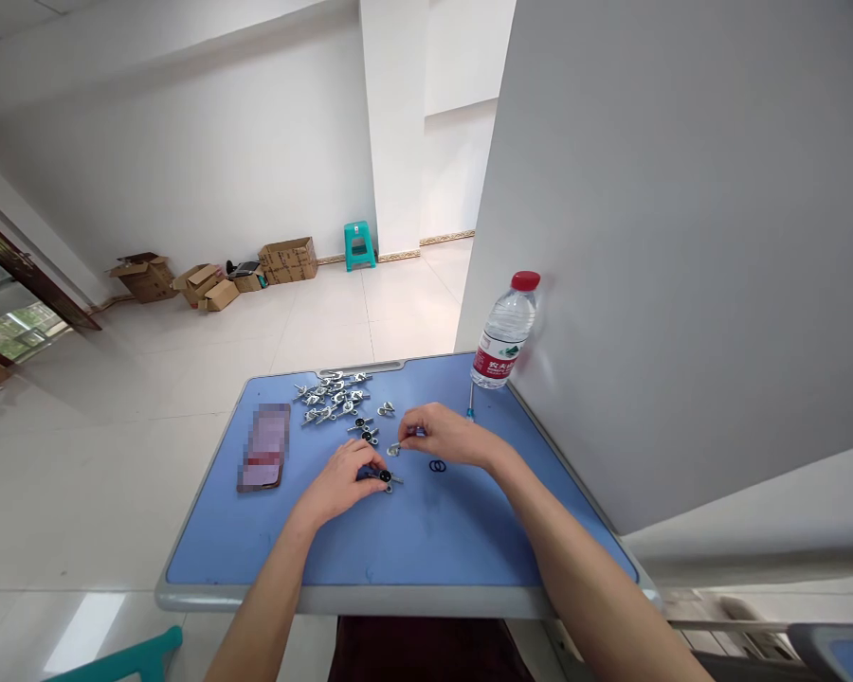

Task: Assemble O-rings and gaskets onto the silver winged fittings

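here | left hand (342,478) pinching round-topped metal fitting (386,476) | right hand (437,433) pinching silvery piece (393,451)

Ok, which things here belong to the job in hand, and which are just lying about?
Seemingly for the job:
black-topped metal part at the left hand
metal part at the right hand
clustered metal parts
probably the black rings

Seemingly lying about:
phone
water bottle
cardboard boxes
far turquoise stool

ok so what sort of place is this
Likely a sparsely furnished indoor room, perhaps a classroom or office: a blue-topped desk, cardboard boxes by the wall and a teal plastic stool.
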Available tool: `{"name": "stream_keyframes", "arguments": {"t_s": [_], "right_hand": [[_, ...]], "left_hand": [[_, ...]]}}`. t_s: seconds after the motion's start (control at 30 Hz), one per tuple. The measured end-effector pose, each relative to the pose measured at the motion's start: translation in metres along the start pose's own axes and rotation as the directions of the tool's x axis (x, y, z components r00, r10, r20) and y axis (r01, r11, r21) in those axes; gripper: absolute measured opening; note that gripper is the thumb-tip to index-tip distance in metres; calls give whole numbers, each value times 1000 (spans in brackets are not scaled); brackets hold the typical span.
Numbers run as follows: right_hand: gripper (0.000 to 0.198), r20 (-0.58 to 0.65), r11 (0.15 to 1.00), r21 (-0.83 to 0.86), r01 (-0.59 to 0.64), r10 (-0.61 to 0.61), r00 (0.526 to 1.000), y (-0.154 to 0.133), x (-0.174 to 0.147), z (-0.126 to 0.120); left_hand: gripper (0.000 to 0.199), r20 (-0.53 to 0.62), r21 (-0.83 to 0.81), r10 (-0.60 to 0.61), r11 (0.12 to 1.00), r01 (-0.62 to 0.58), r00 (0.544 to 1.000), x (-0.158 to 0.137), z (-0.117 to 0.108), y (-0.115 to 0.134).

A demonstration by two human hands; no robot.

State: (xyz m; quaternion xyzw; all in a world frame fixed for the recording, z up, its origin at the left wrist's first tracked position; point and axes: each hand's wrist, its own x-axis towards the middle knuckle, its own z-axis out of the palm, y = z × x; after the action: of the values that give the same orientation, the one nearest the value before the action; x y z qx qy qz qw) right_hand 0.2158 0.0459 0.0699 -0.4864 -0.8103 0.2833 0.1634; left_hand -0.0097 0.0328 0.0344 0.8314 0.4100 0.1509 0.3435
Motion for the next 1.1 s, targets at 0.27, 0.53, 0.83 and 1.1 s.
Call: {"name": "stream_keyframes", "arguments": {"t_s": [0.27, 0.53, 0.83, 1.1], "right_hand": [[26, 111, 986, -131, 107, -93, 989, -12, 3, 17], [27, 94, 955, -244, 171, -152, 984, -15, 3, 22], [20, -44, 965, -259, 43, -56, 997, -10, 3, 17], [18, -219, 969, -159, -189, 152, 964, 10, -12, -16]], "left_hand": [[9, 28, -25, -8, 1000, 9, 1000, 0, -2, -1], [7, 25, -12, -4, 1000, 4, 1000, 1, -2, -3], [8, 13, -24, -20, 1000, 20, 1000, 0, -1, -2], [6, -9, -32, -32, 999, 31, 999, 1, 0, 0]]}}
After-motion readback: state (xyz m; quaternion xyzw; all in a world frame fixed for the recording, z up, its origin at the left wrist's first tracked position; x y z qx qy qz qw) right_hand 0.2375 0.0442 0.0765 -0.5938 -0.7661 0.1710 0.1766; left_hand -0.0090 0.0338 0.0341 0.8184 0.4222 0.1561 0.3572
